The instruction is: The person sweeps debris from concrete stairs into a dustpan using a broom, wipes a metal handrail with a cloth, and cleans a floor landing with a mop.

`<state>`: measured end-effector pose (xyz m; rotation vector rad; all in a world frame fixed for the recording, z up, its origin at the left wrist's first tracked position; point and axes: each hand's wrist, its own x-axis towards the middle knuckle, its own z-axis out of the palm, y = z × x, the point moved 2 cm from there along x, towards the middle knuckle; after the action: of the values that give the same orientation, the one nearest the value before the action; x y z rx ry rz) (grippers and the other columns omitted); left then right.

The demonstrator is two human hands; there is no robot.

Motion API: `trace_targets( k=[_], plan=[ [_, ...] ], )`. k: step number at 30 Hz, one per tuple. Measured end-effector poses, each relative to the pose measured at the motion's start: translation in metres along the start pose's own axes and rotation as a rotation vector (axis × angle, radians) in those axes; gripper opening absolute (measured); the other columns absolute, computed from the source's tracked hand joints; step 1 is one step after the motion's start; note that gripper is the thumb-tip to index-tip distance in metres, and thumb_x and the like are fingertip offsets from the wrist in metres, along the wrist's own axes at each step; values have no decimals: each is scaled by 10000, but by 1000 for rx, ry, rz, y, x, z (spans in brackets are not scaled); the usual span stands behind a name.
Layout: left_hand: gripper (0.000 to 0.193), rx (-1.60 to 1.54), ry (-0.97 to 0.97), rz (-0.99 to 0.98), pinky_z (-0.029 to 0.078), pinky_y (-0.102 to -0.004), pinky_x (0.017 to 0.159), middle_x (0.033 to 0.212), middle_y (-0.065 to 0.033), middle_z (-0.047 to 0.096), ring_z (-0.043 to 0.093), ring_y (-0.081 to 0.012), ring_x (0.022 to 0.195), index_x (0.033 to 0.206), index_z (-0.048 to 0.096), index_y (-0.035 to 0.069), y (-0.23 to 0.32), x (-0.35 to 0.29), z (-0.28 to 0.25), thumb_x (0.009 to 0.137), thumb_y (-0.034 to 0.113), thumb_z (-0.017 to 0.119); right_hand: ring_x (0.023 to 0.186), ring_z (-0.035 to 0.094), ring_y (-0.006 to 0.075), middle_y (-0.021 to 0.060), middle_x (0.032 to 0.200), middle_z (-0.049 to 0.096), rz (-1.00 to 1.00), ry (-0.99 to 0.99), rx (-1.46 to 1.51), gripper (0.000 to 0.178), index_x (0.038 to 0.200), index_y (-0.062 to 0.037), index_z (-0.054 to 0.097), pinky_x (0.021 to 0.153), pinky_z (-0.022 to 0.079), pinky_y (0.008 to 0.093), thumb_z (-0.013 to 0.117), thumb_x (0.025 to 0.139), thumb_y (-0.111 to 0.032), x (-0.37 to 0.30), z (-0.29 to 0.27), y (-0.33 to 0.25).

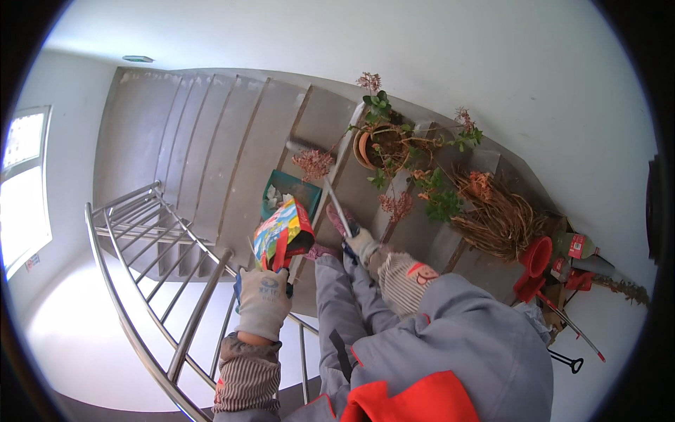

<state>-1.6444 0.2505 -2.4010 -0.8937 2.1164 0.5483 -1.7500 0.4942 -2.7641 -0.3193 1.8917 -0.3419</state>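
My left hand [264, 302], in a pale work glove with dark fingertips, is closed at the red strap of a colourful printed bag [275, 232]. The bag hangs over the stairs beside the railing and partly covers a teal dustpan [309, 190]. Scraps of white litter [278, 197] lie in the dustpan. My right hand [363, 246], gloved alike, grips a thin light-grey pole [338, 204]. That pole slants away toward a long grey head [304, 146] on a step; pink flowers partly hide where they join.
A metal railing [186, 330] runs along the left of the concrete stairs [232, 133]. On the right-hand steps stand a potted plant [365, 149], a heap of dry stalks [496, 218], a red bucket-like container [536, 257] and a green bottle [576, 245].
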Motion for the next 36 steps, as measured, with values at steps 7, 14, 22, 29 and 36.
trace_targets(
  k=[7, 14, 22, 29, 36],
  plan=[
    [145, 18, -43, -26, 425, -450, 883, 787, -102, 690, 656, -296, 826, 895, 696, 151, -2, 3, -3, 792, 234, 638, 676, 635, 148, 43, 791, 674, 405, -549, 520, 327, 1059, -79, 665, 621, 522, 293, 732, 820, -291, -117, -67, -65],
    [151, 21, -10, -23, 419, -432, 895, 802, -108, 688, 653, -297, 842, 896, 696, 146, 1, 2, 1, 772, 223, 657, 561, 589, 208, 98, 696, 628, 84, -208, 177, 179, 969, -39, 640, 485, 463, 350, 656, 843, -165, -79, -42, -29],
    [166, -24, -24, -92, 444, -438, 842, 796, -108, 687, 652, -304, 884, 929, 693, 171, -5, -12, 8, 792, 233, 622, 465, 555, 203, 87, 663, 611, 240, -552, 342, 128, 913, -57, 626, 375, 440, 367, 607, 896, -183, -113, -67, -87],
    [271, -119, 10, -226, 427, -420, 849, 857, -69, 694, 649, -266, 911, 1048, 693, 234, -39, -119, 59, 783, 273, 654, 450, 511, 188, 80, 646, 571, 294, -496, 186, 99, 966, -80, 589, 383, 413, 360, 598, 897, -152, -227, -128, -105],
    [343, -435, 66, -457, 410, -461, 920, 957, -86, 694, 639, -260, 984, 1131, 665, 239, -35, -271, 105, 810, 348, 616, 444, 460, 138, 25, 610, 502, 243, -622, 32, 66, 977, -136, 582, 401, 389, 329, 581, 925, -175, -325, -172, -157]
  ],
)
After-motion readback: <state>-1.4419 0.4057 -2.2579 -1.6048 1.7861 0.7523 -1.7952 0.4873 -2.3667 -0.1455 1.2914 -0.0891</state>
